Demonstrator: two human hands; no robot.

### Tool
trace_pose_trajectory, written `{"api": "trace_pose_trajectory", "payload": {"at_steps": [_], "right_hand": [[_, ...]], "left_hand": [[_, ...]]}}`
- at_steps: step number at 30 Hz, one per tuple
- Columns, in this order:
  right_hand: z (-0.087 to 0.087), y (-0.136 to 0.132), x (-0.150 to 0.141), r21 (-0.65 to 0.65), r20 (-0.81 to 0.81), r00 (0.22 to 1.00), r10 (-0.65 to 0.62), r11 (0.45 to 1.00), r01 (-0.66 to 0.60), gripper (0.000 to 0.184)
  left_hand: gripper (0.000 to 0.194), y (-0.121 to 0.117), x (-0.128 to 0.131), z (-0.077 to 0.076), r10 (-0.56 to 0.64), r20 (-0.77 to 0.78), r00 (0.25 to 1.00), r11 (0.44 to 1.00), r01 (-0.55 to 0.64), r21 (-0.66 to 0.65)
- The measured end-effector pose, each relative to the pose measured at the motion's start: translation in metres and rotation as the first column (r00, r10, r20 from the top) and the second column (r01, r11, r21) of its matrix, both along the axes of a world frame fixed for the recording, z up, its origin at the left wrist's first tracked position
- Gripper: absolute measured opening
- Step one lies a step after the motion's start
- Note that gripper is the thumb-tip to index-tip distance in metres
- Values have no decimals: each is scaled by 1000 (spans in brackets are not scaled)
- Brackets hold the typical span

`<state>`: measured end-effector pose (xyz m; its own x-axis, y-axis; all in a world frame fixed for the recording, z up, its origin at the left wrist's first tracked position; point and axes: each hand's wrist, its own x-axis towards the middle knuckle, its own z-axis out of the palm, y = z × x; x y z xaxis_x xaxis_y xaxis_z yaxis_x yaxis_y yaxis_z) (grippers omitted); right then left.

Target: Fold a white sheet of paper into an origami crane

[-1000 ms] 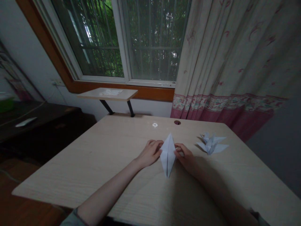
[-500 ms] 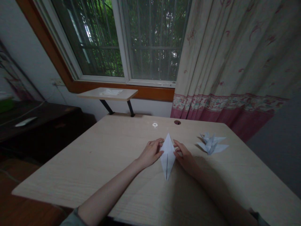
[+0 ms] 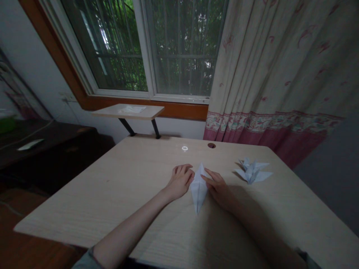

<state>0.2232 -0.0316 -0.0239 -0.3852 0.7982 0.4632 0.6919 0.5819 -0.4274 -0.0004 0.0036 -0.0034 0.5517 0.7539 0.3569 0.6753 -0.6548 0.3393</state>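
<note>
A white sheet of paper folded into a long diamond [image 3: 199, 190] lies on the desk in front of me, its points directed away from and toward me. A crease runs down its middle. At its left edge, my left hand [image 3: 181, 181] is closed with curled fingers, thumb and forefinger meeting at the paper's side. From the right, my right hand [image 3: 217, 185] grips the other edge, its thumb lying over the upper face and its forefinger near the far point. Some of the fingers' undersides are hidden.
Folded white paper cranes [image 3: 251, 172] stand to the right on the pale wooden desk [image 3: 112, 201]. A small raised shelf [image 3: 103, 111] at the back left bears white paper [image 3: 133, 109]. A round cable hole [image 3: 211, 145] lies near the back edge, before the curtain [image 3: 252, 93].
My right thumb has moved left, over the paper's face. My left hand has shifted slightly, its thumb drawing up toward the forefinger. The diamond's far point has moved slightly nearer to me.
</note>
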Motion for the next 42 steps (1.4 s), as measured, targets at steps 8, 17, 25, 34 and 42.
{"api": "trace_pose_trajectory", "payload": {"at_steps": [8, 17, 25, 34, 42], "right_hand": [[-2, -1, -1, 9, 61, 998, -23, 1000, 23, 35], [-6, 0, -2, 1, 61, 998, -16, 1000, 16, 37], [-4, -3, -3, 30, 84, 996, -35, 999, 33, 38], [9, -9, -5, 84, 138, 984, -109, 992, 98, 32], [11, -10, -4, 164, 46, 990, -136, 978, 127, 22]], "left_hand": [[10, -3, 0, 7, -17, 18, 1000, 1000, 17, 8], [9, -7, 2, 15, -140, -7, 990, 990, 140, -35], [61, -19, 11, 19, -88, -101, 991, 996, 90, 9], [39, -19, 10, 21, -88, -91, 992, 996, 89, 15], [25, -13, 2, 23, -188, -56, 981, 982, 190, 20]]}}
